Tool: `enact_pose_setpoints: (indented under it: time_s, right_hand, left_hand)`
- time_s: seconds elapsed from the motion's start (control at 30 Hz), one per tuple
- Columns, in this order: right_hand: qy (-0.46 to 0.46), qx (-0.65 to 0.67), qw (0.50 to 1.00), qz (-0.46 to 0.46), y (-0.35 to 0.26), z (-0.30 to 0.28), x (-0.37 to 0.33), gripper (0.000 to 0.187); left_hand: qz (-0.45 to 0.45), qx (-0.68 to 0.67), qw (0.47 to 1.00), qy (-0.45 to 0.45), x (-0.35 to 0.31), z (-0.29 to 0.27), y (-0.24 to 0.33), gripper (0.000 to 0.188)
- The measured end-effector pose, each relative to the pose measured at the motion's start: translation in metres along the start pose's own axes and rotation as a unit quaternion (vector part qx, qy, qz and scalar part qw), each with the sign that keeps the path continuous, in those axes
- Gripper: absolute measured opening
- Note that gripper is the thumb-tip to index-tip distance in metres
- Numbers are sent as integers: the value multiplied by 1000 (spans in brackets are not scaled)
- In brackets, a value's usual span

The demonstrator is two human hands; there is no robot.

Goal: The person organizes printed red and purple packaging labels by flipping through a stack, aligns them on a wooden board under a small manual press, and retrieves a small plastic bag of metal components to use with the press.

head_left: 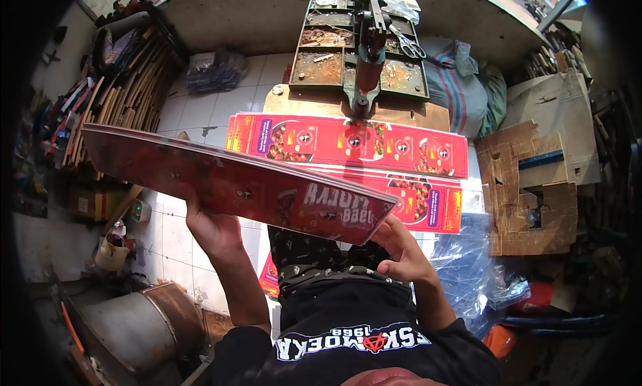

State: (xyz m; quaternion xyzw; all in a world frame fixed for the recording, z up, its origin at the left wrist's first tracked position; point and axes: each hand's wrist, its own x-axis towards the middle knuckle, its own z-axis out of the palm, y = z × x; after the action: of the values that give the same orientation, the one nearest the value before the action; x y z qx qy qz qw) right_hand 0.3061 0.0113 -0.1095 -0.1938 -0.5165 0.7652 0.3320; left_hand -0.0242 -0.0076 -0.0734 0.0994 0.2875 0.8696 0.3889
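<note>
A thick stack of glossy red printed sheets (234, 185) is raised in front of me, tilted, with its left end farther away than its right. My left hand (212, 229) is closed on the stack's near side, its fingers partly hidden. At the right end, my right hand (404, 252) grips the corner between thumb and fingers. Beyond lies a pile of red printed sheets (334, 145) under the head of a green hand press (366, 78). A second red pile (438, 202) lies nearer and is partly covered by the held stack.
Green metal trays (321, 68) with small scraps flank the press, and scissors (409, 48) lie in the right one. Cut cardboard (535, 219) and clear plastic wrap (461, 259) are at the right. A metal drum (144, 326) stands at lower left; boards (134, 85) lean behind.
</note>
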Motion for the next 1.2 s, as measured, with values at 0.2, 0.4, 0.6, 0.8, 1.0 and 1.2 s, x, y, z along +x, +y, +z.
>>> enact_pose_setpoints:
  time_s: [0.2, 0.4, 0.6, 0.8, 1.0, 1.2]
  right_hand:
    - [261, 13, 946, -193, 15, 37, 2, 62]
    - [428, 26, 880, -206, -11, -4, -2, 31]
    - [470, 43, 876, -95, -47, -107, -38, 17]
    - [474, 85, 875, -51, -42, -198, -43, 12]
    - [501, -51, 864, 15, -40, -201, -16, 19]
    - [464, -534, 690, 154, -40, -215, -27, 47]
  left_hand:
    - [-96, -49, 990, 90, -38, 5, -71, 39]
    - [-69, 22, 996, 59, -40, 9, -82, 44]
    - [-104, 216, 971, -14, 13, -39, -44, 19]
    - [-230, 262, 935, -65, 38, -30, -50, 32]
    - [-178, 264, 940, -120, 36, -21, -24, 61]
    - [132, 681, 720, -18, 38, -60, -4, 43]
